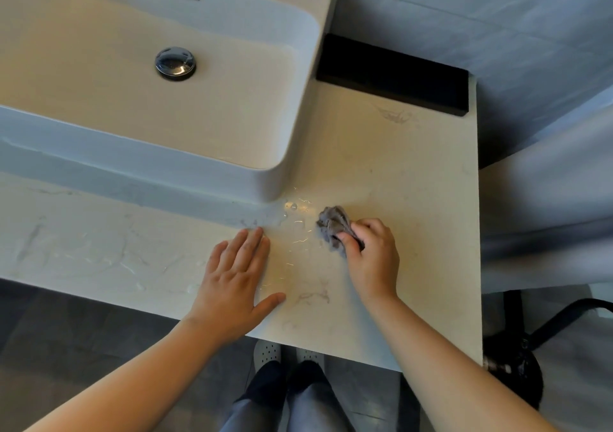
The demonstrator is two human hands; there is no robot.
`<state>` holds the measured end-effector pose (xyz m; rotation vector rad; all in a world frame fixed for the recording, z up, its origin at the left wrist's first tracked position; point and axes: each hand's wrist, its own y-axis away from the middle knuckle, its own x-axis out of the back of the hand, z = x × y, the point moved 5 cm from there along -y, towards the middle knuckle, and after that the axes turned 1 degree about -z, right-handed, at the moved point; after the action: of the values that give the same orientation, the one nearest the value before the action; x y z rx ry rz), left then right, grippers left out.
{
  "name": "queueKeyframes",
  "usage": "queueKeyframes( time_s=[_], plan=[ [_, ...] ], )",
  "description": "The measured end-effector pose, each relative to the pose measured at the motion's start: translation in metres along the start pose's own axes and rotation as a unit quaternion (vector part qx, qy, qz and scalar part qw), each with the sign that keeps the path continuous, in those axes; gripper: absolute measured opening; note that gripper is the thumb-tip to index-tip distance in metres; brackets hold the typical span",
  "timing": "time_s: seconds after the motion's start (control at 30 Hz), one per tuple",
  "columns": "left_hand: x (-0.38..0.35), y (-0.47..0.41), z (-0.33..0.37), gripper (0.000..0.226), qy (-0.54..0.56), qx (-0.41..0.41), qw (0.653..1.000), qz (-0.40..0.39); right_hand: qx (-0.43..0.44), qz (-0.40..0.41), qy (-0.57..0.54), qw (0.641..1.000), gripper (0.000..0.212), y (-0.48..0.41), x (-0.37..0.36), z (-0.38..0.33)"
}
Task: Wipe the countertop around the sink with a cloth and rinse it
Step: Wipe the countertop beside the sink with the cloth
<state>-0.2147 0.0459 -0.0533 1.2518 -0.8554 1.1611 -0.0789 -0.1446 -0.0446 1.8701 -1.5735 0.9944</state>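
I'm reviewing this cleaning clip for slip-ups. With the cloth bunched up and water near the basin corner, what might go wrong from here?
The cloth is wadded small in the right hand, so it may smear the water streaks rather than lift them. The left hand lies flat on the wet countertop beside those streaks; it could slip or leave prints.
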Motion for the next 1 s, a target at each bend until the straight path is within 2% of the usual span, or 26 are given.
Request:
queueKeyframes(
  time_s=[0.13,0.3,0.47,0.63,0.77,0.87,1.0],
  plan=[
    [0.001,0.001,0.001,0.091,0.010,0.004,1.000,-0.006,0.029,-0.029,-0.003,0.999,0.019,0.024,0.000,-0.009],
    [0.006,0.001,0.001,0.092,0.036,0.012,0.999,-0.002,-0.011,-0.153,-0.067,0.986,0.014,0.022,0.007,-0.015],
    [0.011,0.000,0.004,0.090,0.045,0.027,0.999,0.001,-0.005,-0.080,-0.098,0.992,0.011,-0.047,0.027,-0.030],
    [0.012,-0.001,0.008,0.087,0.067,0.057,0.996,0.015,0.010,-0.087,-0.043,0.995,0.015,-0.100,-0.011,-0.033],
    [0.021,-0.004,0.007,0.082,0.100,0.069,0.992,0.032,0.024,-0.067,-0.006,0.997,0.015,-0.087,-0.030,-0.028],
    [0.026,-0.002,0.006,0.080,0.130,0.100,0.985,0.046,0.071,-0.073,-0.010,0.995,0.013,-0.056,-0.029,-0.028],
    [0.023,0.012,0.000,0.079,0.118,0.163,0.978,0.055,0.133,-0.101,-0.008,0.986,0.014,-0.005,-0.023,-0.029]
  ],
)
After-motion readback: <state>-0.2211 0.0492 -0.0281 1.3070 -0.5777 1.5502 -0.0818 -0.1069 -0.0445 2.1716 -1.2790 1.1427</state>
